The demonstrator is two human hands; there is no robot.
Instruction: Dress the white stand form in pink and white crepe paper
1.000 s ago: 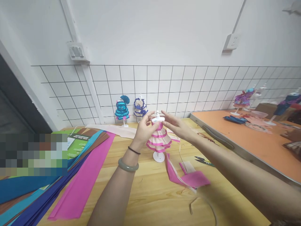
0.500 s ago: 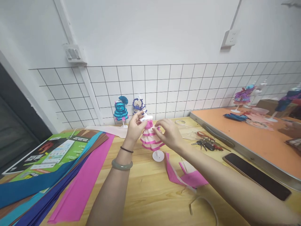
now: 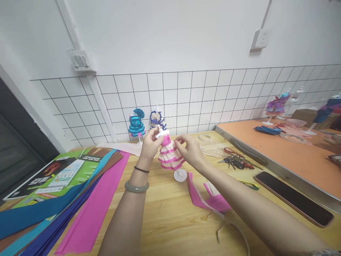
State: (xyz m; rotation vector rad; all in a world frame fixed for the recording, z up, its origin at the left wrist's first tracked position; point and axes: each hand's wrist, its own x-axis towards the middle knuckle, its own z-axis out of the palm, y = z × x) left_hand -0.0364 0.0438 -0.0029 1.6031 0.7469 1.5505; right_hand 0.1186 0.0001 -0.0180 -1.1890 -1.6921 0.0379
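A small mannequin in a pink-and-cream tiered paper dress stands tilted on its round white base on the wooden table. My left hand pinches the mannequin's white shoulders from the left. My right hand has its fingers closed on the skirt's upper tiers from the right.
Sheets of pink, blue and brown crepe paper lie at the left beside a green booklet. Pink paper scraps, keys and a dark phone lie at the right. Two blue dressed mannequins stand by the wire grid. An orange table adjoins.
The mannequin has shifted left and tipped, its top leaning left. My right hand dropped from the shoulders to the skirt. The view swung, bringing keys and phone into sight.
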